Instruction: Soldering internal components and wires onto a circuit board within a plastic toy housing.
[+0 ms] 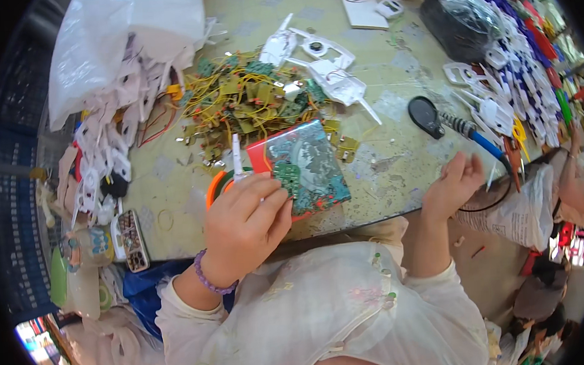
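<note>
My left hand [250, 215], with a purple bead bracelet on the wrist, is closed with its fingertips on a small green circuit board [288, 177]. The board is over a worn, red-edged flat block [314, 161] near the table's front edge. A white stick-like part [237, 152] rises just behind these fingers; I cannot tell whether the hand touches it. Partly hidden behind the hand is an orange ring [213, 190]. Off to the right, my right hand [454, 182] has loosely curled fingers, with no object visible in them. Closest to it is a blue-handled soldering iron [489, 146], its tip end by a round black holder [426, 115].
Boards with yellow wires form a heap [253, 94] beyond the block. White plastic shells [336, 81] lie beside it. A white bag [126, 42] spills parts at the left, near a compartment box [132, 240]. More shells and a black bag [459, 22] occupy the right.
</note>
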The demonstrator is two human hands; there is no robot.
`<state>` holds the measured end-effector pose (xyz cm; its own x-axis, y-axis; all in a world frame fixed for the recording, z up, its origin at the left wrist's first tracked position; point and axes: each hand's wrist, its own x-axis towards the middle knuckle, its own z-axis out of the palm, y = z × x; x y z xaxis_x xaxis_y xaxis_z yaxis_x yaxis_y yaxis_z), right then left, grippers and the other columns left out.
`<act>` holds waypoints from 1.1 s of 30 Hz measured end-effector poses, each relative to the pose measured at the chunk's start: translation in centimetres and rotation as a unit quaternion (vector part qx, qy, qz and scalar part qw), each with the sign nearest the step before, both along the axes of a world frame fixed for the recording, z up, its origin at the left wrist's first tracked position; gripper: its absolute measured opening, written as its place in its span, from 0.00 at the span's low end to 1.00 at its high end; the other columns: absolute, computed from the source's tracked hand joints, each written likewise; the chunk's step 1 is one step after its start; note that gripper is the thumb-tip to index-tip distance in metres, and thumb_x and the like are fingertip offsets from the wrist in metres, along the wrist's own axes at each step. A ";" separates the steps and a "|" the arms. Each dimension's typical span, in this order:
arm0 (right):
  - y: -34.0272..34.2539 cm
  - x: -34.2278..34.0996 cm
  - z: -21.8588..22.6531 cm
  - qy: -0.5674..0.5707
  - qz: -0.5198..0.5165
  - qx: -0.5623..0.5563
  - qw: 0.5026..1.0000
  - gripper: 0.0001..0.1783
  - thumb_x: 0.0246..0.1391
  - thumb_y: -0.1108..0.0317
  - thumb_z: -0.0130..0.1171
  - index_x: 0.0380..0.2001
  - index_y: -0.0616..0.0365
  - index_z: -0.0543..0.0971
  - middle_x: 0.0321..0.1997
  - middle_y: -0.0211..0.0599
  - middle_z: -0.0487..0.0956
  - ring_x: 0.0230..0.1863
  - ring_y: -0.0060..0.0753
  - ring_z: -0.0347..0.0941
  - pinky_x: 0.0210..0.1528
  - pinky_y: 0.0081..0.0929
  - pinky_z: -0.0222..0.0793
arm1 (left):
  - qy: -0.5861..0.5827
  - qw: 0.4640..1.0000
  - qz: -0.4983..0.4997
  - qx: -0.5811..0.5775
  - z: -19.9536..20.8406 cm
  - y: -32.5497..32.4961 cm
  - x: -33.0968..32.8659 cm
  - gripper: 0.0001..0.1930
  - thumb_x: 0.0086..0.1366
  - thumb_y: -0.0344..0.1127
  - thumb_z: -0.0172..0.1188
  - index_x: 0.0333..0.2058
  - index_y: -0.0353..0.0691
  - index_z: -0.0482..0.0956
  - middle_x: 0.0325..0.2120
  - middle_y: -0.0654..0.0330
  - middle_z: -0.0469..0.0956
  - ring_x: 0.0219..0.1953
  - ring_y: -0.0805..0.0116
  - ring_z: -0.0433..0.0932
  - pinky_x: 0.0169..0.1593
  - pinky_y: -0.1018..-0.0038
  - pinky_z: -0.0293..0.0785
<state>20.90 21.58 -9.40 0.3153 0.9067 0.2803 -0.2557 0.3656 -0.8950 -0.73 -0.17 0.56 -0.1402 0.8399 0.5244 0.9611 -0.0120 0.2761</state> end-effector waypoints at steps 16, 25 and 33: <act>-6.6 -5.9 5.1 -0.176 0.467 0.079 0.863 0.10 0.50 0.81 0.60 0.37 0.62 0.77 0.34 0.31 0.75 0.31 0.19 0.69 0.35 0.16 0.65 | -0.336 0.934 0.120 0.033 0.6 -1.4 0.0 0.20 0.50 0.24 0.61 0.45 0.38 0.75 0.39 0.54 0.78 0.41 0.65 0.79 0.45 0.73 0.74; -7.3 -11.5 9.9 -0.063 0.743 -0.092 0.660 0.47 0.42 0.81 0.68 0.65 0.56 0.56 0.59 0.39 0.62 0.45 0.26 0.71 0.40 0.19 0.73 | -0.633 0.767 -0.041 0.101 -1.5 -4.3 -2.2 0.25 0.54 0.18 0.54 0.53 0.33 0.64 0.49 0.53 0.71 0.52 0.67 0.72 0.55 0.71 0.69; -5.6 -15.0 11.5 -0.115 0.760 -0.118 0.628 0.13 0.49 0.75 0.65 0.39 0.63 0.79 0.35 0.29 0.80 0.34 0.15 0.73 0.35 0.14 0.69 | -0.686 0.723 -0.060 0.064 -1.3 -4.5 -3.1 0.24 0.56 0.19 0.54 0.52 0.34 0.64 0.50 0.53 0.70 0.50 0.70 0.72 0.52 0.72 0.71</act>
<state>5.94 16.01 2.11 -0.9899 0.1361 -0.0401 -0.0017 -0.2945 -0.9557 -3.85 -4.70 -0.75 -0.5323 0.8458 0.0362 -0.2251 -0.1826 0.9571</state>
